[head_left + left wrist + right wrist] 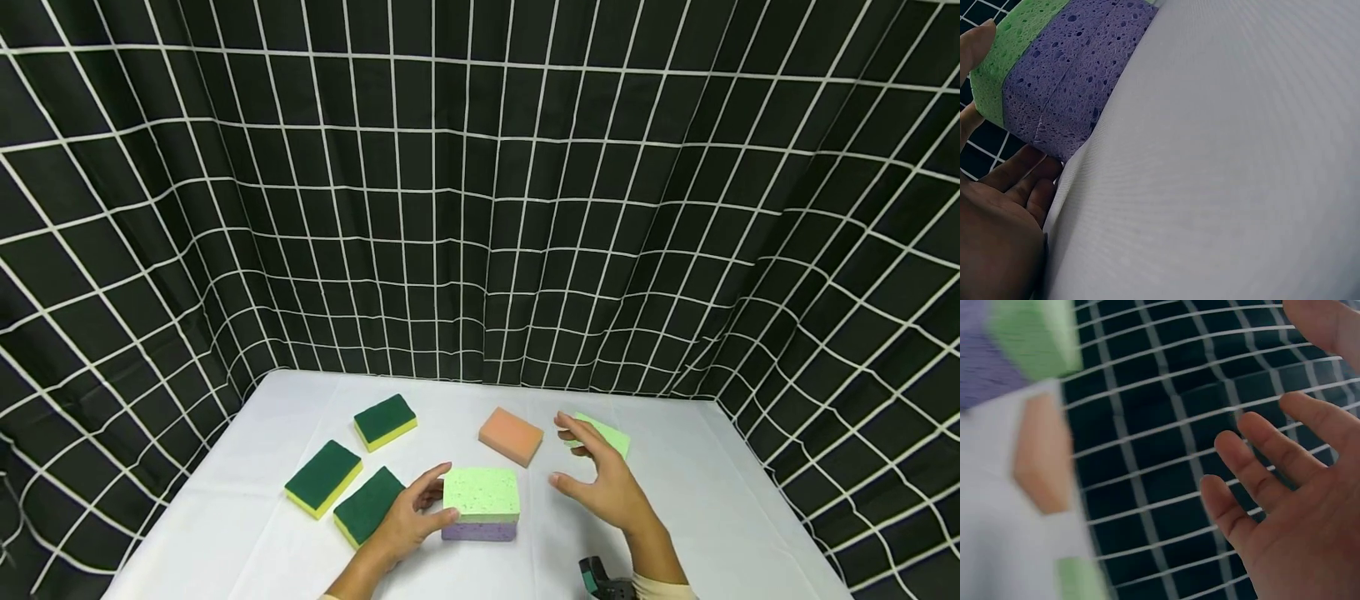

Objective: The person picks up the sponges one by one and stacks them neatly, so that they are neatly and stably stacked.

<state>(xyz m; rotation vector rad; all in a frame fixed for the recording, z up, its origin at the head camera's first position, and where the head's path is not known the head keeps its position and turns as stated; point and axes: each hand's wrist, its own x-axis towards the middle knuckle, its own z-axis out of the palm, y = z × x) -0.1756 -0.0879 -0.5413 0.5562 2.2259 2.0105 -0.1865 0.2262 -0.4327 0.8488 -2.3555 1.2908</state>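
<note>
Where right hand (606,483) (spread) overlaps, rightmost sponge (617,437) hides; left hand (408,518) pinches upper sponge (482,493).

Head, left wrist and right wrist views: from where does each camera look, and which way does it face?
Head: worn on the head, facing forward and down at the white table; left grip and right grip show.
Left wrist: worn there, facing the stacked green sponge; left grip partly visible.
Right wrist: worn there, facing past the right grip towards the gridded curtain.
Shared: head and right wrist both show the orange sponge.
</note>
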